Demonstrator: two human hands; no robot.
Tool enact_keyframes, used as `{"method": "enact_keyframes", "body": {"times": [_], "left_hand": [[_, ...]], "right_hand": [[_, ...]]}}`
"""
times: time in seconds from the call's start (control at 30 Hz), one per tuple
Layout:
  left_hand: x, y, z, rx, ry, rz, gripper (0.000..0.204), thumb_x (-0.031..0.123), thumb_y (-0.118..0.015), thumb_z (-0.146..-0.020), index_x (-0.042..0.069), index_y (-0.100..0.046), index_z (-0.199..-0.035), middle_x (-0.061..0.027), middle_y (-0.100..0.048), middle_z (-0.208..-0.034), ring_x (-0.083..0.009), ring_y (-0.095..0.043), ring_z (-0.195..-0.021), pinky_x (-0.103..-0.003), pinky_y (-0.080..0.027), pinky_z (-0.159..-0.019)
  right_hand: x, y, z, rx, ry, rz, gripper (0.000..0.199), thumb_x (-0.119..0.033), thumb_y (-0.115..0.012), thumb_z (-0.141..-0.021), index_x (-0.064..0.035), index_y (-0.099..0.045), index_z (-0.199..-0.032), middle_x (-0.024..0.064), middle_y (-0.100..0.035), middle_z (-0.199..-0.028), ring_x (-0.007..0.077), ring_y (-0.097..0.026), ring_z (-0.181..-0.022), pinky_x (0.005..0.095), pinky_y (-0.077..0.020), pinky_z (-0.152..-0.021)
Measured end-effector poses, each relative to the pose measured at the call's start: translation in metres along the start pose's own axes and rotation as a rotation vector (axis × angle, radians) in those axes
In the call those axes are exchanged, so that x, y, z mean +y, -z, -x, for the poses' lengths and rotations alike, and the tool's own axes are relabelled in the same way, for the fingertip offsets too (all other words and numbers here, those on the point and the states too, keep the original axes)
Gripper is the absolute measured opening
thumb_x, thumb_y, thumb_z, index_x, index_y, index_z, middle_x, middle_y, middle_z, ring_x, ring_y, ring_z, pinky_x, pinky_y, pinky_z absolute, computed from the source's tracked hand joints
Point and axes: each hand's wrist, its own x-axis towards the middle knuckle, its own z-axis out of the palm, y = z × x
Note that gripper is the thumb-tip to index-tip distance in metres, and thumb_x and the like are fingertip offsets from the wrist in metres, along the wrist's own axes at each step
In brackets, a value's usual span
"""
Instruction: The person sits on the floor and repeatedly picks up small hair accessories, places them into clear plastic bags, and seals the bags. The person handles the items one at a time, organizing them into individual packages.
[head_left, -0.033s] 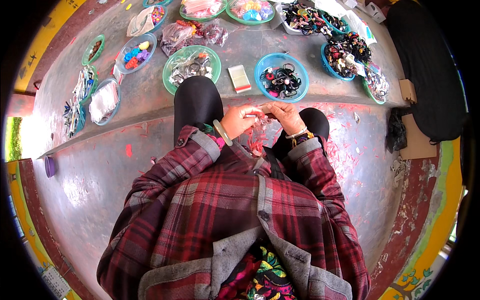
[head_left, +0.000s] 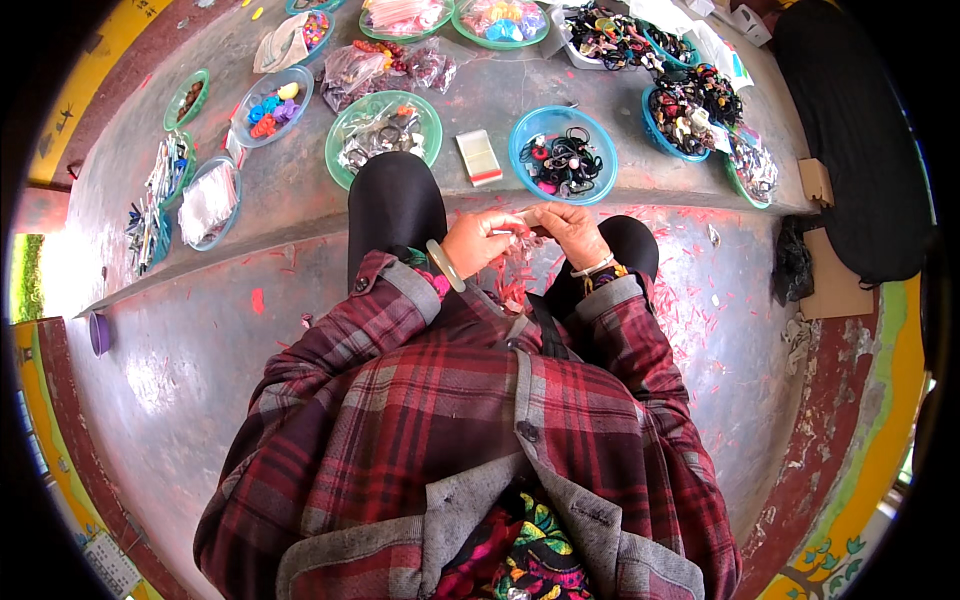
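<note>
I hold both hands together over my knees, left hand (head_left: 487,240) and right hand (head_left: 572,230) each in a narrow pinch grip on one small pale strip (head_left: 520,222) just below the blue basin (head_left: 562,153); a loosened pinch would likely drop it among the red scraps (head_left: 515,285).

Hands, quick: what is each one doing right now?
Left hand: closed, pinching a small pale item between its fingertips.
Right hand: closed, pinching the same item from the other side.
</note>
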Motion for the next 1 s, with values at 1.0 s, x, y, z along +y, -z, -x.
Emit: {"method": "enact_keyframes", "body": {"times": [1.0], "left_hand": [[-0.011, 0.010, -0.005, 0.062, 0.161, 0.689, 0.024, 0.007, -0.053, -0.085, -0.002, -0.055, -0.107, -0.0099, -0.061, -0.098, -0.0139, -0.059, -0.080, -0.023, -0.047, -0.065]], "right_hand": [[-0.022, -0.031, 0.005, 0.320, 0.930, 1.154, 0.021, -0.004, -0.061, -0.064, -0.0053, -0.061, -0.085, 0.0048, -0.061, -0.082, 0.0206, -0.058, -0.071, 0.0309, -0.0478, -0.060]]}}
